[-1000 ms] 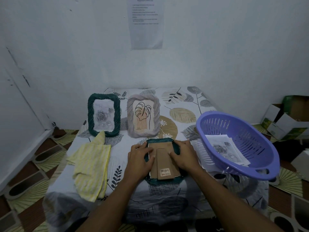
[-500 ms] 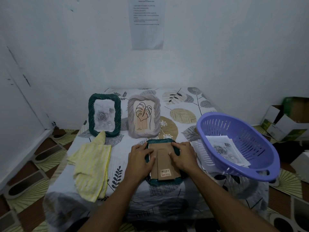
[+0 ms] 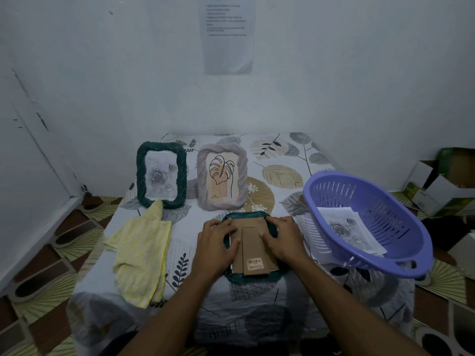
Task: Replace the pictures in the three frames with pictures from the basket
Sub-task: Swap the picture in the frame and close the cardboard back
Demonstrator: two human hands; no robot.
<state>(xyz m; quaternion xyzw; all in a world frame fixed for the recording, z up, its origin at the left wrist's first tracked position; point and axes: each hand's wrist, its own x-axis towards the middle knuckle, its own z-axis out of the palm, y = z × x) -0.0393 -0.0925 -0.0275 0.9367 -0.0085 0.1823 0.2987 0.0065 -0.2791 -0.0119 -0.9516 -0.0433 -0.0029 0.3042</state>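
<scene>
A dark green frame [image 3: 253, 276] lies face down in front of me, its brown cardboard back [image 3: 253, 242] with a barcode sticker facing up. My left hand [image 3: 215, 242] presses on the left side of that back and my right hand [image 3: 282, 237] presses on the right side, fingers bent over its edges. Behind stand a second dark green frame [image 3: 161, 174] with a grey rose picture and a pale pink frame [image 3: 222, 176] with a leaf drawing. A purple basket [image 3: 370, 222] at the right holds rose pictures [image 3: 345, 231].
A yellow striped cloth [image 3: 140, 255] lies at the left of the small table, whose leaf-print cover [image 3: 280, 160] hangs over the edges. Cardboard boxes [image 3: 442, 183] sit on the floor at the far right. A printed sheet [image 3: 227, 34] hangs on the wall behind.
Both hands have stayed on the cardboard back; the fingers shifted only slightly along its sides. The frames and basket have not moved.
</scene>
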